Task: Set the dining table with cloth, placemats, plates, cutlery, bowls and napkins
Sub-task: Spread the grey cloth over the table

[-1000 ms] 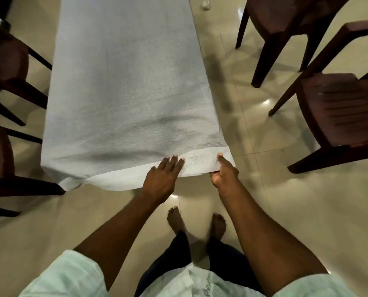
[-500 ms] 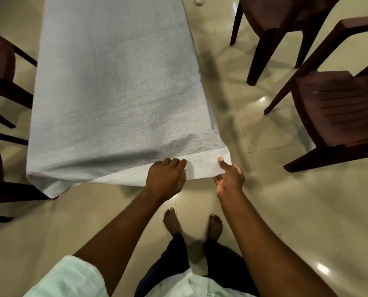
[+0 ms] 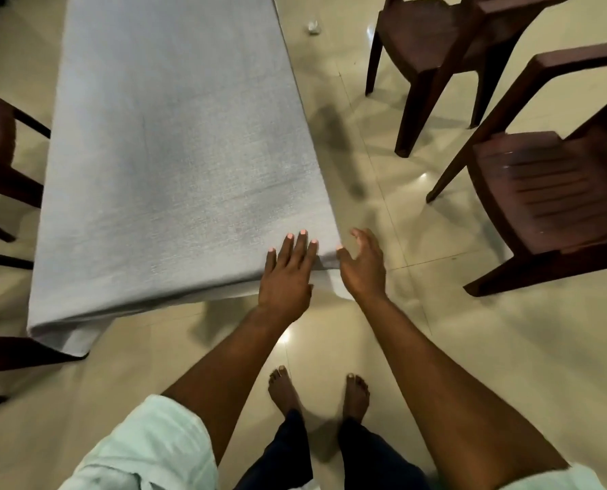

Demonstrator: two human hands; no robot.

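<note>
Near field: bare feet [image 3: 318,390] on tiled floor [image 3: 436,348], both forearms reaching toward the bench's near right corner.

Change over the last second: hanging hem at the near edge, pinched by the right hand [image 3: 363,267] a second ago, now let go; left hand [image 3: 289,274] lifted from that hem onto the top surface. Grey cloth [image 3: 174,153] now flat over the whole bench [image 3: 65,335], draped over its near edge, with a fold of hem hanging at the near left corner. Judged meaning: cloth step in its last smoothing, close to done; placemats, plates, cutlery, bowls and napkins all yet to come, none in view.

Grip, left: released, four fingers [image 3: 302,247] straight and slightly spread, palm down on the cloth just inside the corner, pressing or stroking rather than holding.

Grip, right: released, fingers spread and loosely curved beside the corner, holding nothing; thumb tip at the cloth's corner fold, contact too blurred to confirm.

Middle field: cloth surface without visible ridges, faint central crease line only.

Far field: dark brown chairs [image 3: 542,206] drawn well back on the right, further chair parts [image 3: 1,153] close along the left side; small white scrap [image 3: 313,27] on the floor beyond the bench's right edge.
</note>
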